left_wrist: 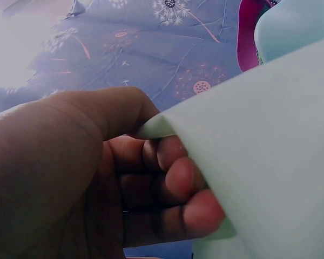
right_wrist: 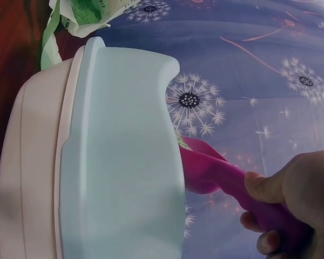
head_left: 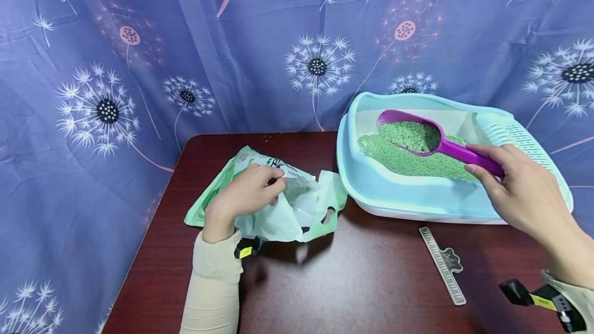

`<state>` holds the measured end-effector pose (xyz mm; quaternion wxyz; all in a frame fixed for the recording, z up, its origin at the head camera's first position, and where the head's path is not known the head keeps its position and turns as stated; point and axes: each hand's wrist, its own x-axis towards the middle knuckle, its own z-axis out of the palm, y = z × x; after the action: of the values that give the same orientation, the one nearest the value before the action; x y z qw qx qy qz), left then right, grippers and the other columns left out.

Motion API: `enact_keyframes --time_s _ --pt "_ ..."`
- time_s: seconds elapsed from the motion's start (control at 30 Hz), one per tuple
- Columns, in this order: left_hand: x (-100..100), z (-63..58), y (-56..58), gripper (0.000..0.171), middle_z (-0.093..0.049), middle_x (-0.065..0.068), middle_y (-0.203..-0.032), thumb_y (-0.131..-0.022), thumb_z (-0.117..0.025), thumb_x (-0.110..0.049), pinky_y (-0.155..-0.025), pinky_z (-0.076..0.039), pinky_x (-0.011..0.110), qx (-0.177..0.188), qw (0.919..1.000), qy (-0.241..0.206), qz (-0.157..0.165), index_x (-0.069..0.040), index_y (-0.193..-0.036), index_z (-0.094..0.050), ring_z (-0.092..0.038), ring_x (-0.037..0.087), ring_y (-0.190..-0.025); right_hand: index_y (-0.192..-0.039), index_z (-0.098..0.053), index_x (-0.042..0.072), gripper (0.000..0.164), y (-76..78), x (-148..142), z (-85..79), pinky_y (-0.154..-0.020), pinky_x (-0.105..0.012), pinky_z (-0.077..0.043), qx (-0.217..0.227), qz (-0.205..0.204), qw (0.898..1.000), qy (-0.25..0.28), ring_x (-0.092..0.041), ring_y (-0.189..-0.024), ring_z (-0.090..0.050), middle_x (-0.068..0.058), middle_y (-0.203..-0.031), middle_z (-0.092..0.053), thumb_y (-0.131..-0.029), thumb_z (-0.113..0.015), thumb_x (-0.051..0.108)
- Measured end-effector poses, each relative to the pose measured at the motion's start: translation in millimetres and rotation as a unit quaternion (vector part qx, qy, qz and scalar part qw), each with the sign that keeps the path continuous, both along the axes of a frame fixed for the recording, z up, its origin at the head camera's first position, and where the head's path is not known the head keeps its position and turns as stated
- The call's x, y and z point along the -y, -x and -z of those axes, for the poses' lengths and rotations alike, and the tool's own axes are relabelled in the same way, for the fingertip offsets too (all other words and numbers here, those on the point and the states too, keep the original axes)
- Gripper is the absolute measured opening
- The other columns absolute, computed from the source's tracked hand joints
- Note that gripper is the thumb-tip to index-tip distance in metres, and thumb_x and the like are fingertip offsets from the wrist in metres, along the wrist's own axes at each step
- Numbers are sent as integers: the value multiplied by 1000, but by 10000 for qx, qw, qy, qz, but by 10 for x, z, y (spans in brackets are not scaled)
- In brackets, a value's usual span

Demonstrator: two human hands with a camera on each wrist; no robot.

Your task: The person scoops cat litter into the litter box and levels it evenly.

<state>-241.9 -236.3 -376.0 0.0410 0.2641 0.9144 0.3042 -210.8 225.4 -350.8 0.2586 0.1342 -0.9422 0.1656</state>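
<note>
Toward the right of the dark red table, whose near edge is cut off, a metal-looking clip lies aslant, its markings too small to read. Farther back, near the far left corner, lies a white-and-green bag. The left hand pinches its mouth between thumb and curled fingers, covering some of the print; green contents show inside only from the right wrist, and how full it is cannot be told. Beside it, a light-blue tray hides the right stretch of the far edge. Over it the right hand is clamped round the handle of a purple scoop bearing green pellets; whether its bowl touches those below is unclear. Behind hangs a dandelion-patterned curtain, cropped at the top.
</note>
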Motion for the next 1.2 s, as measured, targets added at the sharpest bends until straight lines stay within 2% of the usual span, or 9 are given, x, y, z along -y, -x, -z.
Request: enact_keyframes --time_s 0.2,0.47,0.8,1.2 --pt "5 7 8 35 -52 -10 -50 -95 -43 -22 -50 -35 26 -19 10000 0 11 -21 -61 -44 -44 9 -46 -122 -66 15 34 12 28 -24 -47 -27 -22 -90 -5 9999 -79 1 -61 -30 -1 -78 -50 -88 -69 18" --pt "5 -8 -1 34 -52 -9 -52 -96 -44 -22 -51 -36 26 -15 10000 5 17 -21 -62 -46 -44 10 -46 -123 -65 15 34 81 77 -40 -47 -29 -23 41 125 9997 -191 -7 -60 -34 -3 -78 -51 -90 -68 24" --pt "12 2 7 34 -52 -10 -52 -95 -44 -21 -52 -37 26 -61 10000 12 16 -21 -62 -46 -47 8 -48 -122 -63 13 33 234 215 -116 -47 -32 -25 214 197 9989 -366 -21 -60 -42 -9 -84 -55 -91 -66 24" --pt "16 -3 0 34 -53 -9 -52 -95 -44 -21 -52 -37 26 -67 10000 2 10 -20 -62 -45 -48 9 -49 -124 -62 12 35 406 373 -221 -46 -35 -29 263 248 9971 -665 -27 -62 -49 -11 -90 -57 -91 -67 23"
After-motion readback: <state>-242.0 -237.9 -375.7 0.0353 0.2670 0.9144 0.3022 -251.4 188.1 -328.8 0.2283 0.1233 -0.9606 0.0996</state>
